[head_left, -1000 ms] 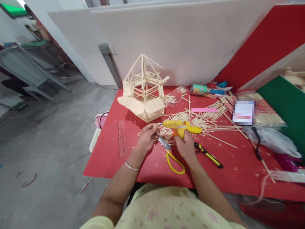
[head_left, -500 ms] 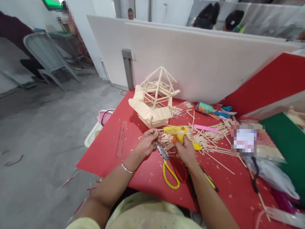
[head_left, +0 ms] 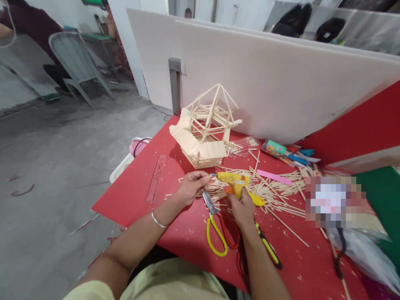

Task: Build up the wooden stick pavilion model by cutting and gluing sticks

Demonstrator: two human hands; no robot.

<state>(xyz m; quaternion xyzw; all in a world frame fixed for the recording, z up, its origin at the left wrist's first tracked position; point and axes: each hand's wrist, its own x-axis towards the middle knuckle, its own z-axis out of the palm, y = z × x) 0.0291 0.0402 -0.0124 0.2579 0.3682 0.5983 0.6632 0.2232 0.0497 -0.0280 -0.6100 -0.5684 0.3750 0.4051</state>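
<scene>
- Red table, lower centre, is backed by white panels.
- Glue gun is gripped by right hand.
- Left hand is held with fingertips pinched; contents unclear.

"What sort of place is this?"

"A craft workshop, by the look of it. There's a glue gun above a red table strewn with loose sticks, and scissors, a ruler and a stick model are on it."

"Couldn't it be a home?"

"It looks more like a shared workroom: bare concrete floor, tall white boards standing behind the table, and across the room a person in a dark top beside a plastic chair, near another table."
</scene>
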